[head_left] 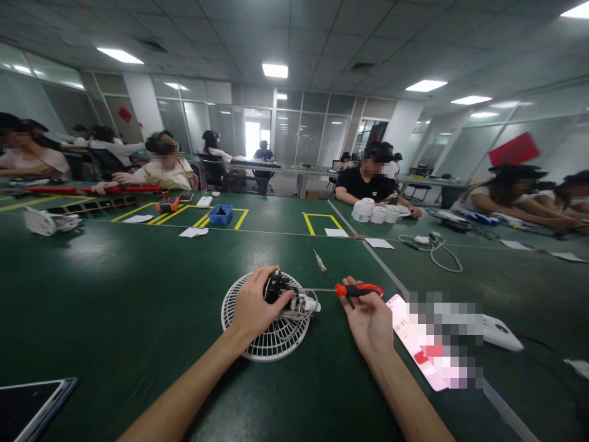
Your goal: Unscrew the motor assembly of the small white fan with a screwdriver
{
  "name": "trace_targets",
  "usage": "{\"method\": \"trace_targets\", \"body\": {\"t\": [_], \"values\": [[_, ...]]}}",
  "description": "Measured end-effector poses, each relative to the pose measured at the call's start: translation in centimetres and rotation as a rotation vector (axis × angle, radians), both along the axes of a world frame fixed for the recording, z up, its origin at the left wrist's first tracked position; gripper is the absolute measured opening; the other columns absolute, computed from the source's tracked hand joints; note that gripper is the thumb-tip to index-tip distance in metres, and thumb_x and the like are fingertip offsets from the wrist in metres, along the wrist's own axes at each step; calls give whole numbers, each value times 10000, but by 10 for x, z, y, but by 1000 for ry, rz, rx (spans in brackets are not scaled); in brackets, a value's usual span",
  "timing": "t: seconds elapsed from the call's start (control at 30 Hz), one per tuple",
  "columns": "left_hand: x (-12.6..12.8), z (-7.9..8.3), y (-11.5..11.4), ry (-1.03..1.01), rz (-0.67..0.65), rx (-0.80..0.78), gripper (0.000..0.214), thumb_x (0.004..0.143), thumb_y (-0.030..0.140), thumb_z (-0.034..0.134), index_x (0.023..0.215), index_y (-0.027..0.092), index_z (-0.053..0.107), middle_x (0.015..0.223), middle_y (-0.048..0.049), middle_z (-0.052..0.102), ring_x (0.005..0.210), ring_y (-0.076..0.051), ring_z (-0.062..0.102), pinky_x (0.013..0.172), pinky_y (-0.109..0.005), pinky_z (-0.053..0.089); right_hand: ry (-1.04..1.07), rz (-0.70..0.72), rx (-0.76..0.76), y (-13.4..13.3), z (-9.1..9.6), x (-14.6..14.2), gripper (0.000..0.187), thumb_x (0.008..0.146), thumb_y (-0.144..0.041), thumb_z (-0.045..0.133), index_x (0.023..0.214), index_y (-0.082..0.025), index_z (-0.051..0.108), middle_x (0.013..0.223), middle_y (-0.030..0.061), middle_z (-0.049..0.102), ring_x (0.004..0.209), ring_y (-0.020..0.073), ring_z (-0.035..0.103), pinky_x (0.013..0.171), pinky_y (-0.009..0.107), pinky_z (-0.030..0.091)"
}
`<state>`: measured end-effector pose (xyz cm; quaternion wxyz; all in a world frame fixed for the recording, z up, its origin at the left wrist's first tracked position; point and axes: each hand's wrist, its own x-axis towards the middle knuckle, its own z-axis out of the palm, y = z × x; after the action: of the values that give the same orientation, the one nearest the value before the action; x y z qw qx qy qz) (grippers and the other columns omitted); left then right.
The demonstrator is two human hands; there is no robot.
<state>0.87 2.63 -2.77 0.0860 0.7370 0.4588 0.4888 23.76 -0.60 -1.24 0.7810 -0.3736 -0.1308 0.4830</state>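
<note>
A round white fan grille lies flat on the green table in front of me. On top of it sits a black motor with white plastic parts and loose wires. My left hand grips the motor from the left, fingers over its far side and thumb at the front. My right hand holds a screwdriver with a red and black handle, its shaft level and pointing left. The tip meets the motor assembly, but exactly where is too small to tell.
A small clear-handled screwdriver lies beyond the grille. A lit phone lies right of my right hand, a tablet-like device at lower left. Farther off are a blue bin, a white fan base and a co-worker behind white parts.
</note>
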Motion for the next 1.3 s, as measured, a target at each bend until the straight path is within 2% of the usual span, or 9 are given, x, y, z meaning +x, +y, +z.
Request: {"method": "trace_targets", "body": {"t": [0.3, 0.5, 0.6, 0.73, 0.8, 0.97, 1.07, 1.17, 1.3], "values": [[0, -1, 1, 1, 8, -1, 482, 853, 437, 744, 1260, 235, 582, 1237, -78, 677, 1154, -269, 644, 1030, -477, 525, -13, 9, 32, 2, -2, -1, 398, 579, -58, 660, 940, -210, 595, 897, 36, 764, 912, 229, 763, 774, 369, 670], [0, 1, -1, -5, 5, -5, 473, 854, 423, 744, 1256, 234, 581, 1240, -84, 675, 1156, -273, 645, 1030, -488, 525, -47, -21, 12, 1, -2, -3, 327, 587, -111, 800, 831, -201, 602, 786, 9, 742, 800, 181, 751, 766, 297, 652], [0, 1, -1, -4, 1, -9, 472, 856, 426, 743, 1256, 236, 580, 1242, -82, 675, 1153, -273, 644, 1031, -495, 526, -85, -31, -5, 1, -3, -4, 409, 557, -181, 909, 826, -212, 602, 728, -34, 710, 668, 134, 708, 651, 229, 615], [0, 0, -1, -8, -3, 0, 466, 855, 427, 743, 1250, 238, 585, 1234, -84, 679, 1144, -276, 652, 1026, -499, 532, -158, -25, -46, 1, -7, -4, 436, 553, -315, 951, 792, -216, 600, 614, -73, 621, 492, 84, 570, 465, 181, 477], [0, 0, -1, -9, 1, 0, 466, 853, 421, 745, 1250, 235, 585, 1239, -84, 678, 1154, -276, 649, 1034, -496, 528, -145, -1, -63, 1, -7, -4, 394, 569, -336, 924, 775, -213, 612, 637, -57, 629, 528, 100, 581, 488, 206, 495], [0, 1, -1, -3, 9, -14, 474, 845, 423, 752, 1248, 235, 589, 1233, -78, 683, 1146, -267, 652, 1030, -480, 530, -59, 22, -16, -1, -5, -4, 253, 589, -216, 747, 826, -234, 661, 847, -8, 721, 816, 175, 683, 715, 321, 603], [0, 0, -1, -2, 5, -17, 473, 847, 416, 750, 1253, 236, 586, 1240, -76, 681, 1152, -263, 648, 1036, -477, 524, -86, 24, -31, -1, -5, -3, 304, 573, -185, 714, 871, -229, 673, 868, -3, 726, 821, 174, 683, 686, 291, 579], [0, 0, -1, -5, 7, -8, 471, 849, 414, 749, 1253, 235, 586, 1241, -77, 679, 1160, -266, 646, 1042, -478, 520, -128, 1, -48, 0, -6, -4, 343, 572, -215, 777, 901, -208, 677, 743, -33, 675, 658, 127, 619, 570, 229, 511], [0, 0, 0, -3, 3, 1, 462, 857, 423, 740, 1250, 237, 586, 1237, -80, 680, 1153, -272, 650, 1032, -479, 527, -185, -7, -28, 1, -5, -6, 369, 568, -295, 901, 810, -210, 636, 569, -90, 537, 484, 78, 433, 438, 198, 369]]}}
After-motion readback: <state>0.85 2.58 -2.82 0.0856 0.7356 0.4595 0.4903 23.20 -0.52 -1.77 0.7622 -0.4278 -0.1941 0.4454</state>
